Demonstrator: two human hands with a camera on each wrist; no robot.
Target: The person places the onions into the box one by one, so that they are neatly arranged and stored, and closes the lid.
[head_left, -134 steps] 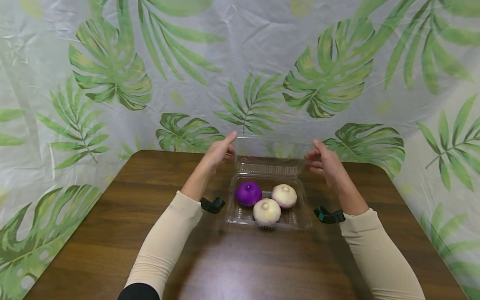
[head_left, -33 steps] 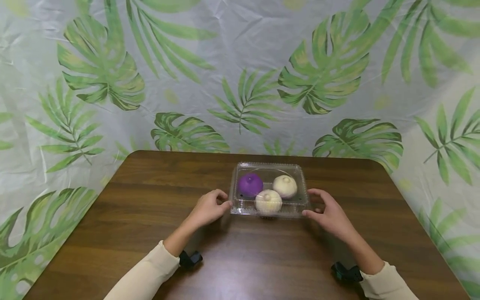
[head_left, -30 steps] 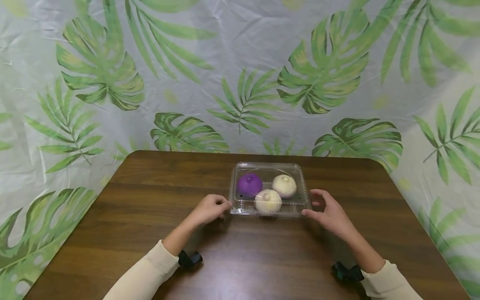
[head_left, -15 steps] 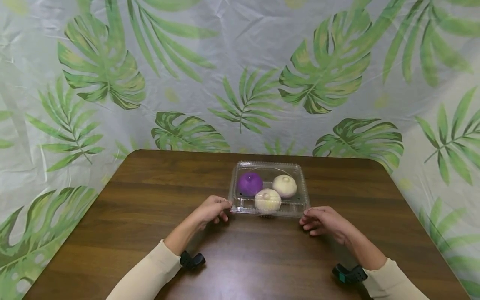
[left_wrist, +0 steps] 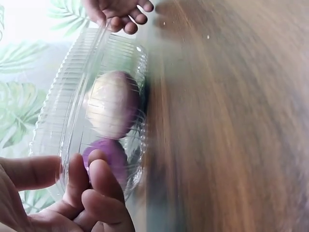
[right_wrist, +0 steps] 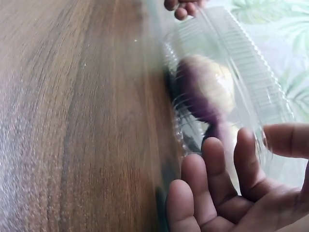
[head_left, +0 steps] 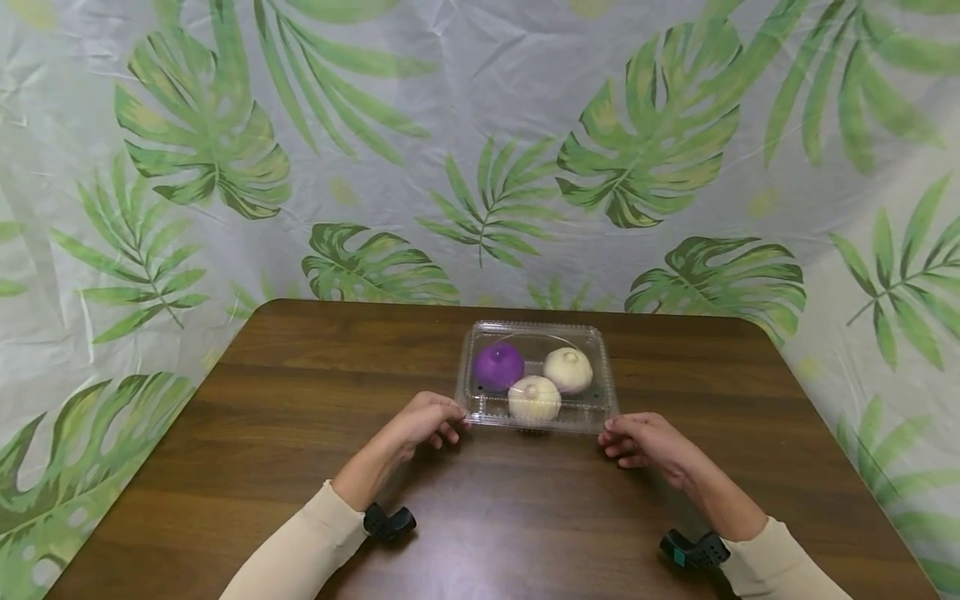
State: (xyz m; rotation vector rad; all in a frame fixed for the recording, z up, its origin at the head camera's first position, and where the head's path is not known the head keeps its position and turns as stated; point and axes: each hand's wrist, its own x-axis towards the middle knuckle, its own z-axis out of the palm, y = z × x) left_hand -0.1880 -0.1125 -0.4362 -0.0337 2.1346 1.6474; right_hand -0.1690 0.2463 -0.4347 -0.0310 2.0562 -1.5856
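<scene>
A clear hinged plastic container stands on the table with its lid down. Inside it lie two white turnips with purple undersides and a round, deep purple vegetable. My left hand pinches the rim at the front left corner. At the front right corner my right hand does the same, thumb on top. The left wrist view shows the rim between the left thumb and index finger. In the right wrist view, the other right fingers extend below the rim.
The brown wooden table has rounded far corners. Behind it hangs a pale sheet printed with green leaves. Each wrist bears a black band mount, the left one and the right one.
The lid stood raised between both hands earlier and is now down over the vegetables. Both hands came to the front corners; the right fingers moved from the side to pinch the rim.
</scene>
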